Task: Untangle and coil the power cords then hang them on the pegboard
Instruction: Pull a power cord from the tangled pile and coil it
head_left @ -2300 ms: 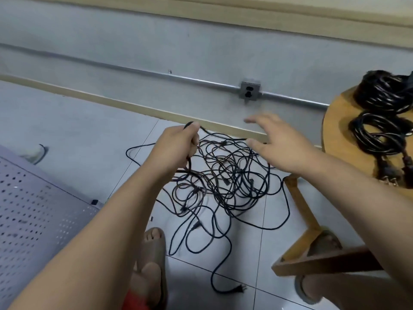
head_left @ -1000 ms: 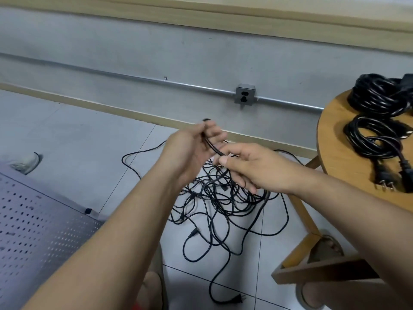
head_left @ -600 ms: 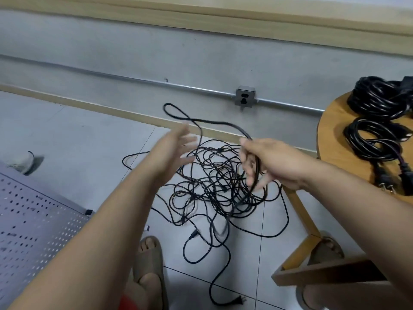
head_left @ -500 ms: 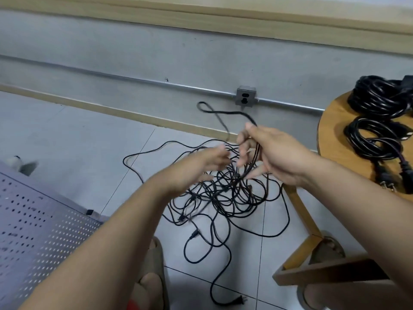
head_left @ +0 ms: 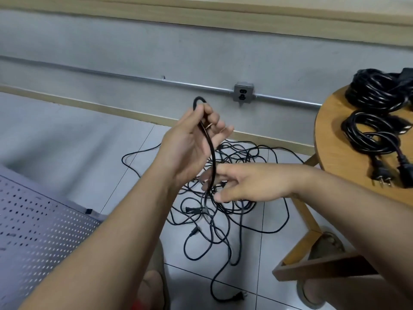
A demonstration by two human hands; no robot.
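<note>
A tangle of thin black power cords (head_left: pixel 225 198) lies on the tiled floor below me. My left hand (head_left: pixel 192 144) is raised, palm up, with its fingers curled on a loop of one black cord (head_left: pixel 211 153) that arches over the fingertips and runs down. My right hand (head_left: pixel 250 183) sits lower, fingers pinched on the same cord where it drops toward the tangle. Two coiled black cords (head_left: pixel 368 135) rest on the round wooden table (head_left: pixel 328 153) at right. A grey pegboard (head_left: pixel 40 231) lies at lower left.
A wall outlet box (head_left: pixel 243 93) on a metal conduit (head_left: pixel 111 73) faces me. The table's wooden legs (head_left: pixel 310 262) stand to the right of the tangle. One loose plug (head_left: pixel 238 297) lies on the tiles near my sandalled feet (head_left: pixel 154 285).
My left hand has taken hold of the cord loop and lifted it, where it was open before. My right hand has slid down along the cord, lower and toward the tangle.
</note>
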